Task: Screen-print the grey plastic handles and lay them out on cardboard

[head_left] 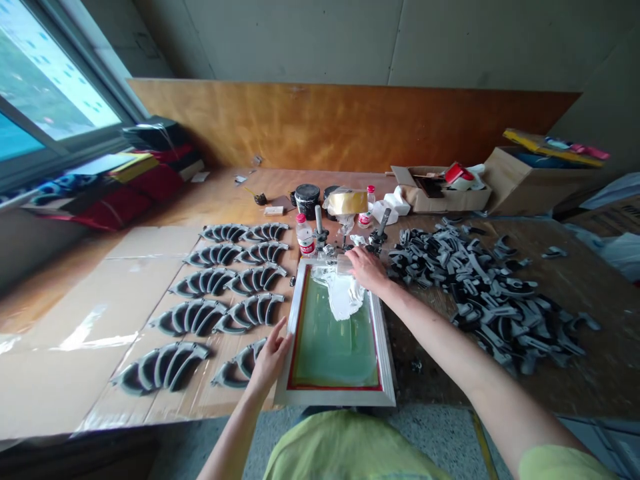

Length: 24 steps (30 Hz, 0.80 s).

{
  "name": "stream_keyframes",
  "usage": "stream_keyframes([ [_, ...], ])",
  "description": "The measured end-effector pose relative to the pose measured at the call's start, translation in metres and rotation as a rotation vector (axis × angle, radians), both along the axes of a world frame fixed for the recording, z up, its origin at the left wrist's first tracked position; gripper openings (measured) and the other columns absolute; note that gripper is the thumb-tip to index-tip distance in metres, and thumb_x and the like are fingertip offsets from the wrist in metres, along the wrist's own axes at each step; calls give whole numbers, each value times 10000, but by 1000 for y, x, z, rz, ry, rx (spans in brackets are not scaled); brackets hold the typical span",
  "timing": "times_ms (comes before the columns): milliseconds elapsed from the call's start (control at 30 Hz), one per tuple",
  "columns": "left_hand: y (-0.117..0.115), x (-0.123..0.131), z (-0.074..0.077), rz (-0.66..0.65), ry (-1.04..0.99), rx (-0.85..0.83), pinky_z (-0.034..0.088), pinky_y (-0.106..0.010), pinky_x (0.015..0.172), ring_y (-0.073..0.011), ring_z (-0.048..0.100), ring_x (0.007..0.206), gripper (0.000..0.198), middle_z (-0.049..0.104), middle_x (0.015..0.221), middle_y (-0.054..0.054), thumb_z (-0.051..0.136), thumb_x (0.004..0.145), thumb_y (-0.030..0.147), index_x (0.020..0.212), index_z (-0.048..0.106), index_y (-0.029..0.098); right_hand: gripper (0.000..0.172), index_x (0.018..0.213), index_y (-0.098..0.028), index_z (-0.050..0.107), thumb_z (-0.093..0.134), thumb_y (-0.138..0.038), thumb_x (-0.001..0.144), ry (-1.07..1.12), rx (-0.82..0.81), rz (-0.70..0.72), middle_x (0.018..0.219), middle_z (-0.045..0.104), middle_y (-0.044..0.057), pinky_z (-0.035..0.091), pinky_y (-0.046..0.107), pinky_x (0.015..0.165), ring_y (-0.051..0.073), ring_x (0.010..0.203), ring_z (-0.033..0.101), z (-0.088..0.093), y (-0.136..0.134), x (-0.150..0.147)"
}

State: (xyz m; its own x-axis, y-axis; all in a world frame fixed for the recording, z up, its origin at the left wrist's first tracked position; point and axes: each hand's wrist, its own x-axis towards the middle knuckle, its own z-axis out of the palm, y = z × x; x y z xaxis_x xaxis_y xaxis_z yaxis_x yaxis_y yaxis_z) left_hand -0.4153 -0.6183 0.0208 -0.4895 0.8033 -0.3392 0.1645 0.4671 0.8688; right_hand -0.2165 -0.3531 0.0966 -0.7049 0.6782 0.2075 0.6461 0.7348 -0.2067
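Note:
A screen-printing frame [389, 373] with green mesh lies flat before me. White ink [345, 300] is spread over the far part of its mesh. My right hand [369, 269] is over the frame's far end, fingers closed round a pale, partly see-through squeegee [344, 265] at the edge of the ink. At the frame's left rim is my left hand [273, 357], fingers stretched apart and holding nothing; whether it presses on the rim is hard to tell. Beside it, rows of curved grey plastic parts [175, 367] rest on flattened cardboard [60, 373].
A large heap of grey and black parts [470, 273] covers the right side. Behind the frame stand metal clamps [320, 227], a red-capped bottle [305, 237], a black tub [307, 199] and a wrapped yellowish block [345, 202]. Cardboard boxes [535, 187] sit at back right.

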Motion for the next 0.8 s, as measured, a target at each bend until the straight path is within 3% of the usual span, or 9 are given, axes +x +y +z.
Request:
stream_keyframes([
  [133,-1,-4,-10,-34,-84,-12,475,-269,638,-180,613,688,769,648,739,10,536,810,639,1423,473,179,148,973,-161,674,602,-170,845,-212,-127,-13,925,708,91,469,317,792,232,893,633,-11,-10,-10],
  [300,-3,-4,-10,-12,-124,-19,484,-282,680,-200,631,744,735,643,753,3,556,803,636,1385,509,188,257,855,-177,683,496,-13,791,-121,-74,261,861,694,81,454,316,752,228,884,599,-29,-43,28],
  [467,-2,-1,-7,11,-145,-6,489,-285,666,-212,645,750,724,666,775,-17,577,780,648,1328,558,176,309,816,-193,665,510,57,724,-108,-133,456,823,668,36,437,265,712,184,841,590,-16,-45,55],
  [567,-1,-1,-6,20,-136,-1,488,-286,648,-216,648,739,734,686,778,-25,582,769,660,1318,568,172,230,779,-197,659,549,5,766,-49,-152,389,807,655,26,435,262,695,175,801,583,-15,-36,45],
  [667,-1,-1,-5,26,-142,4,482,-283,638,-210,648,719,743,688,769,-20,593,763,663,1315,566,166,253,855,-173,683,500,-3,817,35,-40,278,879,660,69,460,297,749,205,881,575,-31,-45,35],
  [800,-3,0,-2,35,-175,12,475,-275,615,-203,650,696,729,684,746,-8,600,773,653,1320,553,174,302,966,-153,693,445,-15,865,71,9,371,928,664,100,485,340,828,223,940,568,-49,-70,47],
])
